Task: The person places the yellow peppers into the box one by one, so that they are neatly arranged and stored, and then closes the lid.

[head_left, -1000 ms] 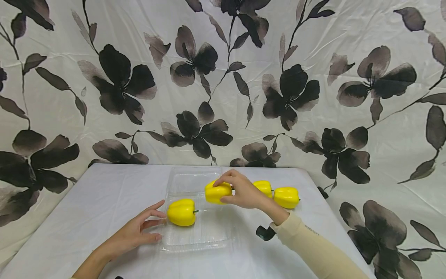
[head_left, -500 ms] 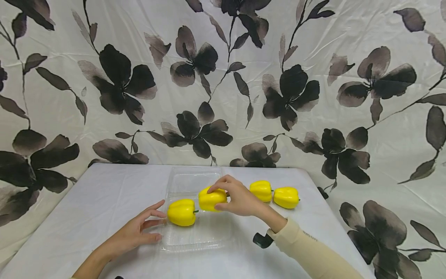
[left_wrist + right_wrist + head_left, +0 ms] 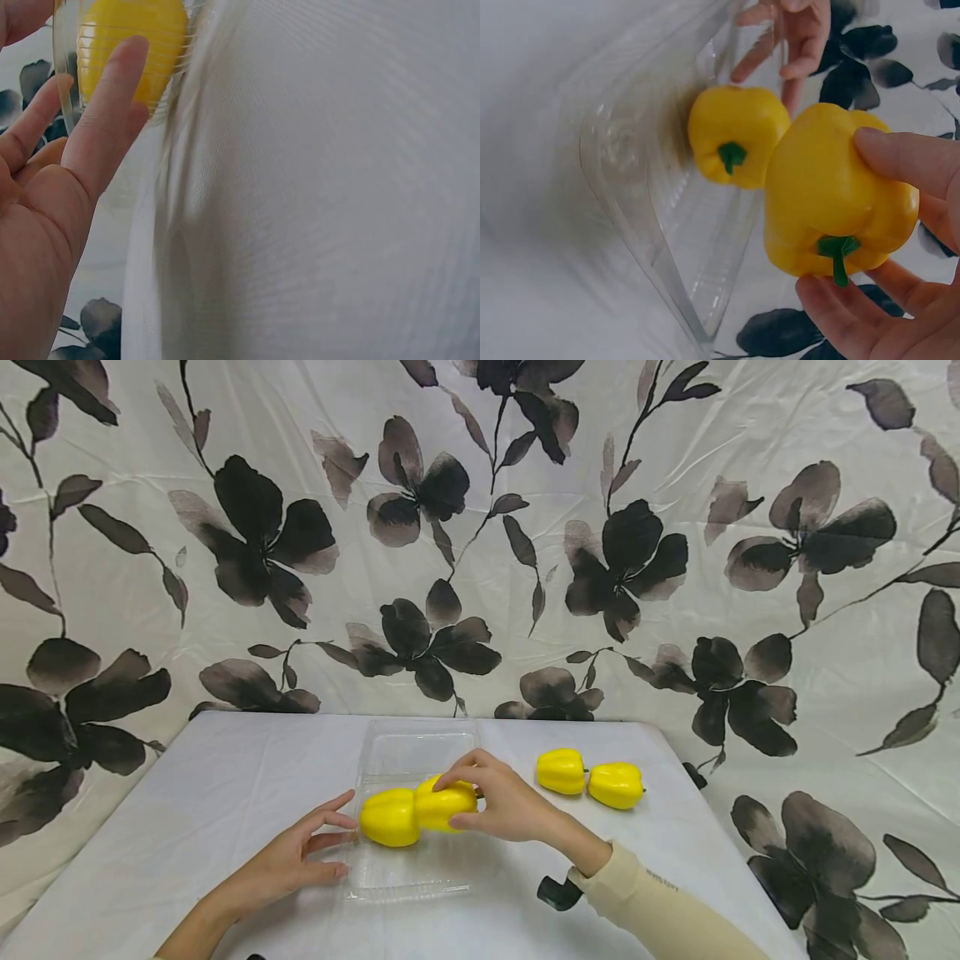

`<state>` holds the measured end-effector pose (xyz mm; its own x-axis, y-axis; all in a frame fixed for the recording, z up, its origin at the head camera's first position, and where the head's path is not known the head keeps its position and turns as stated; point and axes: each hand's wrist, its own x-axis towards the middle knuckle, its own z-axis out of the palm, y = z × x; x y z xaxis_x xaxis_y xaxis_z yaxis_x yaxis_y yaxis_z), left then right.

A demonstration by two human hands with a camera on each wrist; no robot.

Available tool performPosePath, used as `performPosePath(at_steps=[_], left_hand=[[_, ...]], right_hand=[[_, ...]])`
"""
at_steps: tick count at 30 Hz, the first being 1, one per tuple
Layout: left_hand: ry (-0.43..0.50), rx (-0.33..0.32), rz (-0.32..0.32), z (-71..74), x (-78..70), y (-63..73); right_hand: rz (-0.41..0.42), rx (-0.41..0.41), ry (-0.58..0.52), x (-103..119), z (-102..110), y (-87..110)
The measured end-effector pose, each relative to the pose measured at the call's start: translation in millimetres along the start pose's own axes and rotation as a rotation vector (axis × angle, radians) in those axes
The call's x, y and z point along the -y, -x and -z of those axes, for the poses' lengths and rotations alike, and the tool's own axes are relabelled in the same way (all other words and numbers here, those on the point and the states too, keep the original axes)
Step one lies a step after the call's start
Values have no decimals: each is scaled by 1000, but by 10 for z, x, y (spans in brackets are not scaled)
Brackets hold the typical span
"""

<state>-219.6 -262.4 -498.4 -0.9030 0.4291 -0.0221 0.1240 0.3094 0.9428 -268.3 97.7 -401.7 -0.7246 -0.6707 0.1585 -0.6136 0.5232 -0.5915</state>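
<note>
Head view: the right hand (image 3: 510,799) holds a yellow pepper (image 3: 433,812) by its flanks between thumb and fingertips, a grip that seems chosen to leave the base free, over a clear container (image 3: 408,891) and near a second pepper (image 3: 386,820) inside; whether the two touch cannot be told. The left hand (image 3: 296,853), fingers extended and spread, rests against the container's left wall, presumably to steady so light a vessel. A third pepper (image 3: 559,772) and fourth pepper (image 3: 615,785) lie rightward on the white-clothed table (image 3: 225,760), before a dark-flowered hanging (image 3: 300,410).
</note>
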Motion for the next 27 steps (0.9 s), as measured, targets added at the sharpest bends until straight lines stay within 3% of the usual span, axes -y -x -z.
performPosePath(at_steps=[27], left_hand=[[-1,4,-17,-23,-19,28]], right_hand=[[30,17,-27,152,-461,-2]])
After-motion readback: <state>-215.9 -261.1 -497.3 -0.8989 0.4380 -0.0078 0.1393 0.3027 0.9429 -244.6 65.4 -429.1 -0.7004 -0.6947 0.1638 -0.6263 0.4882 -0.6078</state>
